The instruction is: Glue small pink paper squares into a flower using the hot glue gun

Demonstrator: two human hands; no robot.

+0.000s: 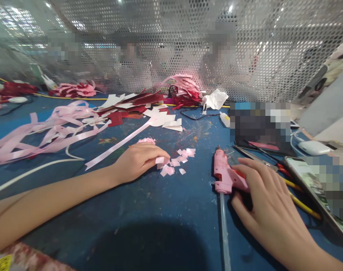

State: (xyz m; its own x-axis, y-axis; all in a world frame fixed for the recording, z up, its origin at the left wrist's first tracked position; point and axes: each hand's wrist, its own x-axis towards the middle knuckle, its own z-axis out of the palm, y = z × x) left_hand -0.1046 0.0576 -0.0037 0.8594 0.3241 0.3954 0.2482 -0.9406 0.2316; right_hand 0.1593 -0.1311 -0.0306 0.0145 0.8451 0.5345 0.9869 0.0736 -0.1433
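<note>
My left hand rests on the blue table with thumb and fingers brought together. At their tips is a small pale pink ribbon piece, beside a scatter of similar cut pieces. A pink frilly bundle shows just behind the hand, partly covered by it. On the right, a pink glue gun lies on its side, nozzle pointing away, with a clear glue stick sticking out of its back. My right hand is at the gun's handle, fingers apart and not closed round it.
Long pink ribbons spread over the left. White paper scraps and red strips lie at the back, before a perforated metal screen. At right are scissors, yellow-handled pliers and a phone. A white cable crosses the left.
</note>
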